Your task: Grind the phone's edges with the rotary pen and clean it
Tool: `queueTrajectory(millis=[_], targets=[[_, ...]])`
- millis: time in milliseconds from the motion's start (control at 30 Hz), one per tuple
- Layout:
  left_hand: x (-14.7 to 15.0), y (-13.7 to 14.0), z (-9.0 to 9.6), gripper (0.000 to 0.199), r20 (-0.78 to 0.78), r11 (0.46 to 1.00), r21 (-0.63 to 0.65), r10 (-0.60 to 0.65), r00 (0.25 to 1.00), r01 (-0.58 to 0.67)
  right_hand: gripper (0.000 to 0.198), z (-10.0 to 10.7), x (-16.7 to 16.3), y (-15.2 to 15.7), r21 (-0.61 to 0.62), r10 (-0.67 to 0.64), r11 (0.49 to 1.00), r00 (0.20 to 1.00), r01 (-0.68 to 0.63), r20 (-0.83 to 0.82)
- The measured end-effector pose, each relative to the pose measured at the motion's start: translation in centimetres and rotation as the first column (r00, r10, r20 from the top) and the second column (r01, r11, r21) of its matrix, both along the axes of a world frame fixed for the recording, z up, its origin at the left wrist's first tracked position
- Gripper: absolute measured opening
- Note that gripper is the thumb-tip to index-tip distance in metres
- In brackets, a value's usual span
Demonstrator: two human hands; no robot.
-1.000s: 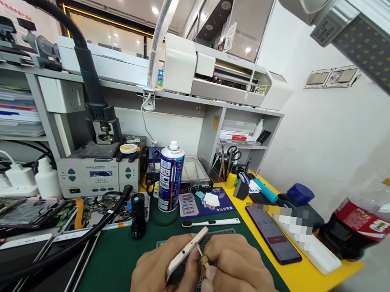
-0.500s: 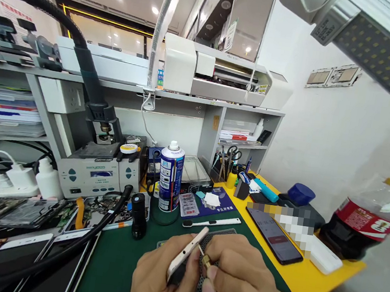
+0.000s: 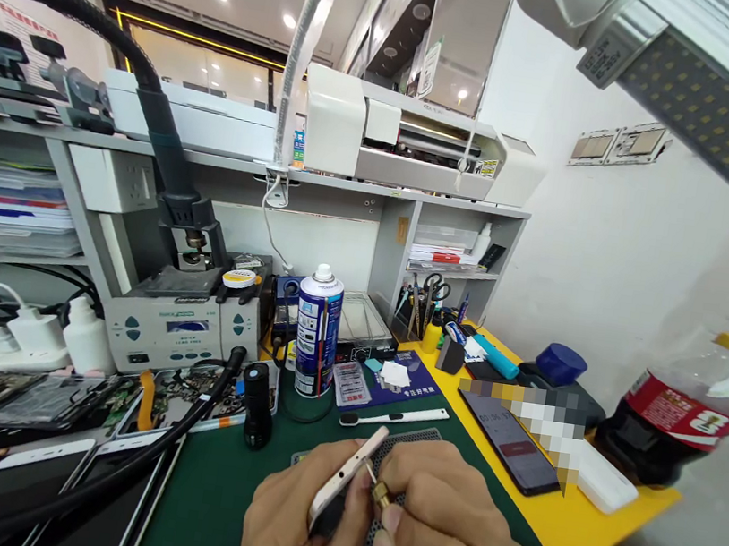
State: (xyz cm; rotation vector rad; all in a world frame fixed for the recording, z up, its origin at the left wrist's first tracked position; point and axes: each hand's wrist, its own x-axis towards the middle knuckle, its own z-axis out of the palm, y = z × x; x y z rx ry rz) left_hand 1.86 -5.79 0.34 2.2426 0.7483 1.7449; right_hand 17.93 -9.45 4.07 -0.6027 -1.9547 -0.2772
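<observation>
My left hand [image 3: 279, 519] is closed around a phone [image 3: 347, 477], held tilted on edge with its pale, rounded rim upward; small dark holes show along this rim. In my right hand [image 3: 461, 522] is a rotary tool with a brass collet [image 3: 381, 492] and a thin bit. The bit points at the phone's side, close to my left fingers; whether it touches I cannot tell. The tool's dark body is mostly hidden by my right fingers. Beneath both hands lies a dark perforated mat [image 3: 427, 435].
A spray can [image 3: 317, 330] and a black flashlight [image 3: 257, 407] stand beyond my hands. Farther right are a white brush [image 3: 412, 416], a phone with a lit screen [image 3: 510, 443] and a cola bottle [image 3: 676, 416]. Several phones and a black cable [image 3: 180, 428] occupy the left.
My right hand and the tool have shifted very slightly, with the brass collet a little lower and to the left. The phone stays in my left hand.
</observation>
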Motion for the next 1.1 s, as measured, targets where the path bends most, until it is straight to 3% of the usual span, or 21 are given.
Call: queueTrajectory(millis=[167,400,567,833,1100], targets=[[0.1,0.1,0.0,0.015,0.007,1.0,0.013,0.007,1.0,-0.007,0.027,0.1,-0.2,0.0,-0.084,0.006,0.996,0.999,-0.01,-0.05],[0.1,0.0,0.0,0.013,-0.001,0.999,-0.002,0.034,0.999,-0.034,0.028,0.2,-0.2,-0.1,-0.043,0.01,0.999,1.0,-0.011,-0.022],[0.1,-0.1,0.5,0.014,0.026,1.0,0.003,-0.011,1.0,0.011,0.029,0.3,-0.3,-0.3,-0.109,0.011,0.994,0.998,-0.017,-0.057],[0.3,-0.3,-0.1,0.015,0.048,1.0,-0.012,0.019,0.999,-0.018,0.033,0.6,-1.0,0.0,-0.013,-0.007,1.0,0.998,0.006,-0.068],[0.4,-0.2,-0.3,0.016,0.06,0.999,-0.031,-0.006,0.998,0.008,0.033,0.7,-1.2,-0.1,-0.035,0.012,0.999,0.996,-0.015,-0.09]])
